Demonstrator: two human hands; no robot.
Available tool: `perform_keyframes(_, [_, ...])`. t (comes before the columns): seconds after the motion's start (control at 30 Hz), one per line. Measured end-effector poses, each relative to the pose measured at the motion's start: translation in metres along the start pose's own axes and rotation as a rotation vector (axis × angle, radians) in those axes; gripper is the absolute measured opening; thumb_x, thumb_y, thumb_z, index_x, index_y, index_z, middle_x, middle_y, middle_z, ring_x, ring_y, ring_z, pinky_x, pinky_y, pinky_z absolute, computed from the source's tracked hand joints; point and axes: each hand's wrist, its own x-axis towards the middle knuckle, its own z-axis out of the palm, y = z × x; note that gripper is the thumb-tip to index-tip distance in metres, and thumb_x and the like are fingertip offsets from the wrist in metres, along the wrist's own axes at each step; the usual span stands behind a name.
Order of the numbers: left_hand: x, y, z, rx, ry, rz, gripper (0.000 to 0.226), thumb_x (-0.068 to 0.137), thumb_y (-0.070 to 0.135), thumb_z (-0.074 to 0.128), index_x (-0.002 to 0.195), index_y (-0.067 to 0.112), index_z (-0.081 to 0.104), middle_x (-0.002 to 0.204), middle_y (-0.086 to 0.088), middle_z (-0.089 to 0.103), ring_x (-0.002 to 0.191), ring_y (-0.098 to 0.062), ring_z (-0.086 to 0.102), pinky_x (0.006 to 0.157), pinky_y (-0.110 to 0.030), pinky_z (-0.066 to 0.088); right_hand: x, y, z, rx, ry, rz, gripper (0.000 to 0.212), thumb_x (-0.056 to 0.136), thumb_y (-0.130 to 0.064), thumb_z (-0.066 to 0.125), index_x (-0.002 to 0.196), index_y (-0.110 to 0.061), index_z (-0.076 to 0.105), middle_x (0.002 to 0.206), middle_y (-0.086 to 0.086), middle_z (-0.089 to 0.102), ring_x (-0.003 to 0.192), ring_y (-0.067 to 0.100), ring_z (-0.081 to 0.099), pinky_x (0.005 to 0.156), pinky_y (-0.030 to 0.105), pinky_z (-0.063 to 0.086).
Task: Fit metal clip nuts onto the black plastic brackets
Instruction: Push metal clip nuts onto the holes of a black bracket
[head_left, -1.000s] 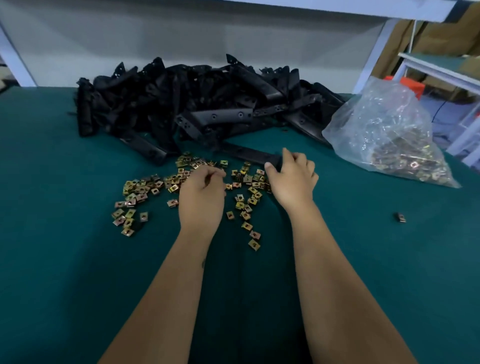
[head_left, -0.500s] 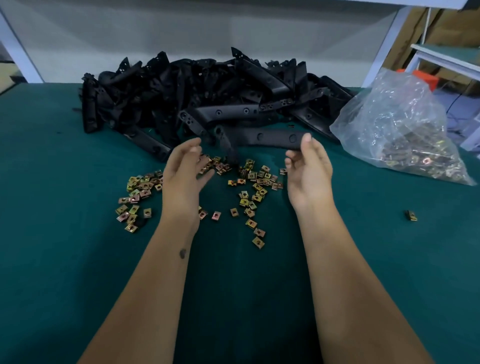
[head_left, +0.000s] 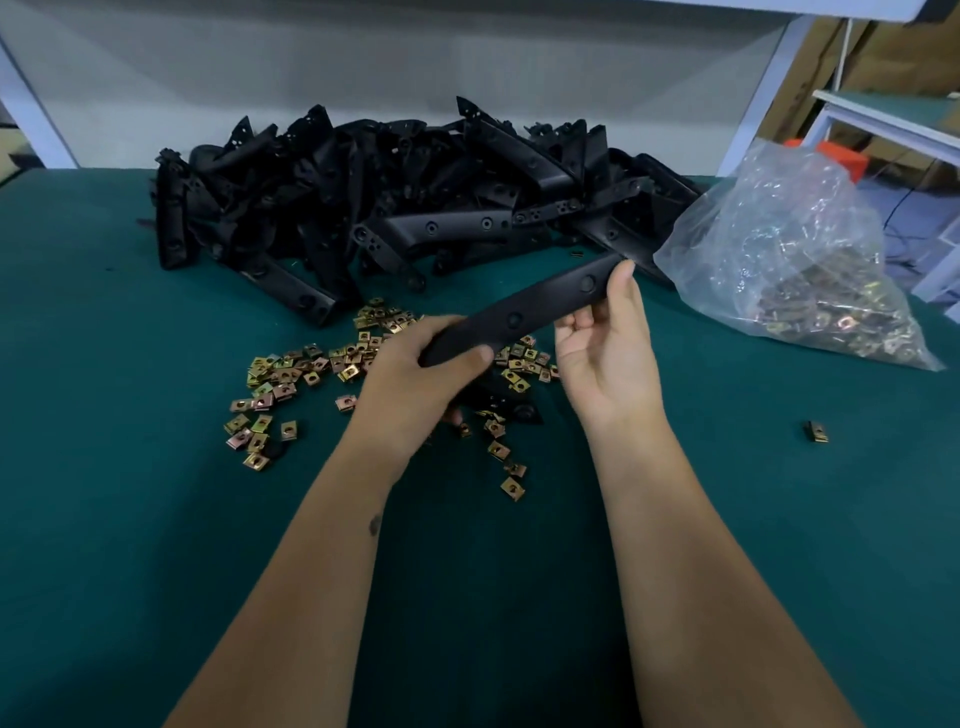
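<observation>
Fingers on both hands are curled round one long black plastic bracket, held up off the table and slanting up to the right. Left hand wraps the lower end, thumb lying across the front; right hand pinches the upper end with fingertips at its edge. Can't tell if the left palm also hides a nut.

Two round holes face the camera, so my guess is this is the orient-and-inspect bit before a nut goes on. To do it well I'd keep the left grip low, clear of the holes, and free the right hand to grab from the scatter of small brass-coloured metal clip nuts lying right under the bracket on the dark green table cover. Slide the clip on square over an edge until its hole lines up.

Behind sits the big heap of black brackets, and a clear plastic bag of more nuts is off right.
</observation>
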Motion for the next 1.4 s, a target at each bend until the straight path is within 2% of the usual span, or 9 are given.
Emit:
perform_keyframes(0.1, [0.003, -0.001, -0.001, -0.061, 0.027, -0.054, 0.015, 0.087, 0.014, 0.072, 0.098, 0.024, 0.069, 0.082, 0.008, 0.07, 0.071, -0.006, 0.067, 0.051, -0.019, 0.049, -0.001, -0.001, 0.002, -0.087, -0.015, -0.004, 0.018, 0.101, -0.023, 0.051, 0.097, -0.016, 0.068, 0.075, -0.001, 0.06, 0.06, 0.007, 0.047, 0.067, 0.019, 0.049])
perform_keyframes(0.17, [0.005, 0.001, -0.006, -0.361, 0.115, -0.117, 0.013, 0.083, 0.012, 0.074, 0.093, 0.017, 0.065, 0.085, 0.003, 0.07, 0.071, -0.008, 0.07, 0.053, -0.02, 0.051, -0.001, -0.002, 0.001, -0.26, 0.026, -0.01, 0.018, 0.103, -0.026, 0.049, 0.11, -0.019, 0.064, 0.087, 0.002, 0.065, 0.061, 0.008, 0.052, 0.065, 0.02, 0.048])
perform_keyframes(0.33, [0.01, 0.0, -0.027, -0.91, 0.242, -0.112, 0.027, 0.07, 0.009, 0.076, 0.093, 0.011, 0.063, 0.091, -0.001, 0.077, 0.082, -0.016, 0.075, 0.067, -0.026, 0.058, -0.006, 0.004, 0.002, -0.877, 0.142, -0.065, 0.015, 0.098, -0.019, 0.055, 0.095, -0.025, 0.068, 0.084, -0.008, 0.066, 0.061, 0.001, 0.056, 0.057, 0.015, 0.044])
perform_keyframes(0.47, [0.012, -0.003, -0.032, -1.052, 0.249, -0.089, 0.029, 0.07, 0.003, 0.074, 0.096, 0.01, 0.063, 0.095, -0.003, 0.076, 0.088, -0.017, 0.074, 0.073, -0.028, 0.058, -0.013, 0.01, 0.005, -1.336, -0.061, -0.151, 0.021, 0.094, -0.016, 0.055, 0.089, -0.029, 0.07, 0.091, -0.016, 0.066, 0.082, -0.006, 0.059, 0.07, 0.01, 0.043])
perform_keyframes(0.67, [0.016, -0.005, -0.032, -1.083, 0.27, -0.1, 0.023, 0.082, -0.006, 0.066, 0.102, 0.006, 0.062, 0.093, -0.005, 0.076, 0.089, -0.018, 0.074, 0.073, -0.031, 0.059, -0.019, 0.026, 0.01, -1.815, -0.43, -0.145, 0.019, 0.092, -0.03, 0.062, 0.107, -0.029, 0.073, 0.097, -0.011, 0.051, 0.1, 0.01, 0.05, 0.077, 0.026, 0.04])
perform_keyframes(0.77, [0.016, -0.004, -0.03, -1.096, 0.258, -0.111, 0.033, 0.073, -0.006, 0.069, 0.104, 0.006, 0.061, 0.093, -0.006, 0.076, 0.088, -0.018, 0.074, 0.071, -0.032, 0.059, -0.019, 0.033, 0.009, -2.017, -0.476, -0.192, 0.023, 0.092, -0.033, 0.065, 0.112, -0.025, 0.073, 0.102, -0.004, 0.05, 0.108, 0.02, 0.046, 0.086, 0.03, 0.035])
perform_keyframes(0.93, [0.013, -0.003, -0.027, -1.08, 0.229, -0.129, 0.036, 0.073, -0.006, 0.068, 0.106, 0.006, 0.061, 0.094, -0.008, 0.076, 0.09, -0.02, 0.074, 0.075, -0.036, 0.061, -0.021, 0.034, 0.012, -1.91, -0.418, -0.231, 0.007, 0.088, -0.025, 0.07, 0.095, -0.023, 0.072, 0.1, -0.005, 0.054, 0.103, 0.017, 0.049, 0.089, 0.031, 0.04])
perform_keyframes(1.13, [0.009, -0.002, -0.026, -0.979, 0.19, -0.142, 0.04, 0.067, 0.003, 0.072, 0.104, 0.006, 0.058, 0.093, -0.007, 0.07, 0.079, -0.016, 0.07, 0.069, -0.024, 0.057, -0.026, 0.034, 0.023, -1.183, -0.115, -0.103, 0.013, 0.087, -0.01, 0.071, 0.089, -0.023, 0.07, 0.084, -0.011, 0.069, 0.078, -0.003, 0.064, 0.068, 0.009, 0.046])
perform_keyframes(1.4, [0.008, -0.003, -0.024, -0.926, 0.096, -0.113, 0.032, 0.072, 0.008, 0.07, 0.102, 0.015, 0.062, 0.096, 0.001, 0.075, 0.087, -0.012, 0.073, 0.071, -0.023, 0.057, -0.026, 0.032, 0.027, -0.596, -0.105, 0.138, 0.022, 0.09, 0.002, 0.063, 0.103, -0.013, 0.073, 0.086, 0.002, 0.074, 0.074, 0.009, 0.065, 0.076, 0.021, 0.053])
